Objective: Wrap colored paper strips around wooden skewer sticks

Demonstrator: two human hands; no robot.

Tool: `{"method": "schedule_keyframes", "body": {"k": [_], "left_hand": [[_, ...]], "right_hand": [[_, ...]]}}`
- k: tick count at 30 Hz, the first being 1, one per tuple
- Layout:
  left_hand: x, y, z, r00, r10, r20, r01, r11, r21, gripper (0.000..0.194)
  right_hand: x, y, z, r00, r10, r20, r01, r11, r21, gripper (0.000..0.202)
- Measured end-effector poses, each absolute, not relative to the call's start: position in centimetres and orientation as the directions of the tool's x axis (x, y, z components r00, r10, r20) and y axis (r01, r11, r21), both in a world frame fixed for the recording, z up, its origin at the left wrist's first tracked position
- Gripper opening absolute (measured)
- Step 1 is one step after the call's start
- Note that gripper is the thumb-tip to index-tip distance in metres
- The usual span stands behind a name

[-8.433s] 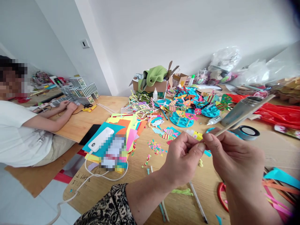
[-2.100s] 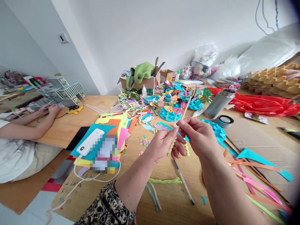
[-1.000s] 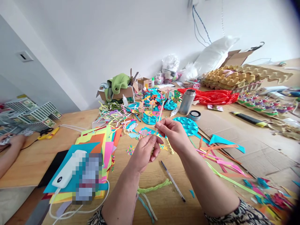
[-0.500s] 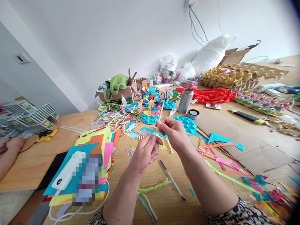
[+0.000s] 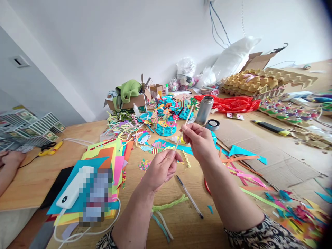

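Observation:
A thin pale stick (image 5: 180, 139) slants up and away between my hands over the table. My left hand (image 5: 163, 166) is closed in a pinch at its lower end. Higher up, the thumb and fingers of my right hand (image 5: 197, 139) grip the same stick, and its upper tip pokes out beyond them. Beneath lie paper fish (image 5: 158, 144) and a twisted yellow pipe cleaner (image 5: 186, 159). A pen (image 5: 190, 197) rests on the wood nearer to me, beside a green pipe cleaner (image 5: 169, 204).
Coloured paper sheets (image 5: 97, 155) bearing a white power bank (image 5: 76, 188) lie at left. A metal flask (image 5: 204, 110) stands behind my right hand. Flat cardboard (image 5: 261, 155), paper strips (image 5: 245, 176) and a utility knife (image 5: 272, 128) are at right. Another person's hand (image 5: 11, 160) is far left.
My right hand has moved up and to the right along the stick, farther from my left hand. More of the stick shows between them. My left hand stays nearly in place.

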State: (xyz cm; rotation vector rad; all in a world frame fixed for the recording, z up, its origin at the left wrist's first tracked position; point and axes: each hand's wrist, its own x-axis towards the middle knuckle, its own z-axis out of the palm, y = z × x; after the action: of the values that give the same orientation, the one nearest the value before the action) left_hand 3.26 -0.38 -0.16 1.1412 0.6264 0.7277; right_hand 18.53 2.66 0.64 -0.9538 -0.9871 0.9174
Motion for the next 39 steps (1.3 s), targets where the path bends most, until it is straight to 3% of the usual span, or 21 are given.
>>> {"method": "schedule_keyframes", "body": {"k": [4,6,7,8,10,11,15,19,22,25,28,31,32,34,36,39], "left_hand": [[2.8,-0.2,-0.1,0.676,0.730,-0.094,-0.139,0.252,0.958,0.032],[2.4,0.1,0.0,0.674,0.731,-0.106,-0.121,0.251,0.960,0.030],[2.2,0.4,0.0,0.662,0.740,-0.116,-0.118,0.256,0.960,0.030],[2.1,0.6,0.0,0.642,0.756,-0.127,-0.123,0.264,0.957,0.031],[1.7,1.0,0.1,0.603,0.784,-0.146,-0.149,0.290,0.945,0.033],[1.6,1.2,0.1,0.583,0.798,-0.150,-0.171,0.302,0.938,0.035],[1.1,1.6,0.3,0.528,0.836,-0.150,-0.270,0.332,0.904,0.033],[0.8,1.7,0.5,0.502,0.853,-0.142,-0.283,0.317,0.905,0.034],[0.8,1.7,0.4,0.504,0.854,-0.125,-0.262,0.289,0.921,0.039],[1.0,1.7,0.2,0.516,0.851,-0.097,-0.239,0.252,0.938,0.047],[1.1,1.5,0.0,0.521,0.850,-0.073,-0.223,0.218,0.950,0.058],[1.2,1.3,-0.1,0.508,0.858,-0.075,-0.187,0.195,0.963,0.071],[1.3,1.2,-0.1,0.500,0.862,-0.080,-0.171,0.189,0.967,0.074],[1.6,1.1,-0.2,0.482,0.872,-0.082,-0.140,0.169,0.976,0.077],[1.9,1.1,-0.3,0.470,0.879,-0.078,-0.108,0.145,0.983,0.078],[2.2,1.2,-0.6,0.466,0.881,-0.083,-0.063,0.127,0.990,0.079]], "right_hand": [[20.9,2.9,1.0,0.456,0.843,0.284,-0.145,0.385,-0.911,0.027],[22.3,3.0,1.0,0.487,0.811,0.325,0.027,0.358,-0.933,0.026],[22.8,3.0,1.0,0.424,0.840,0.339,0.207,0.275,-0.939,0.026],[23.2,3.1,0.8,0.303,0.898,0.319,0.437,0.167,-0.884,0.026],[23.4,3.3,0.0,0.027,0.995,0.098,0.828,0.032,-0.560,0.027],[23.2,3.4,-0.5,-0.045,0.999,-0.010,0.888,0.035,-0.458,0.025],[22.3,4.1,-2.7,-0.120,0.957,-0.264,0.943,0.027,-0.333,0.030],[22.4,4.6,-3.8,-0.123,0.883,-0.454,0.967,0.003,-0.256,0.019],[23.1,4.7,-3.7,-0.063,0.857,-0.512,0.979,-0.046,-0.198,0.011],[23.7,4.7,-3.0,0.018,0.893,-0.450,0.981,-0.104,-0.167,0.007],[23.3,4.4,-1.6,0.050,0.960,-0.274,0.972,-0.110,-0.206,0.023],[21.8,3.6,-0.2,-0.060,0.993,-0.100,0.913,0.014,-0.407,0.039],[21.1,3.3,0.1,-0.155,0.988,-0.003,0.770,0.119,-0.627,0.041],[19.8,2.7,0.5,-0.291,0.950,0.114,0.445,0.240,-0.863,0.041],[18.7,2.3,0.4,-0.377,0.914,0.152,0.229,0.251,-0.940,0.038],[17.8,2.2,0.1,-0.428,0.894,0.130,0.117,0.198,-0.973,0.034]]}}
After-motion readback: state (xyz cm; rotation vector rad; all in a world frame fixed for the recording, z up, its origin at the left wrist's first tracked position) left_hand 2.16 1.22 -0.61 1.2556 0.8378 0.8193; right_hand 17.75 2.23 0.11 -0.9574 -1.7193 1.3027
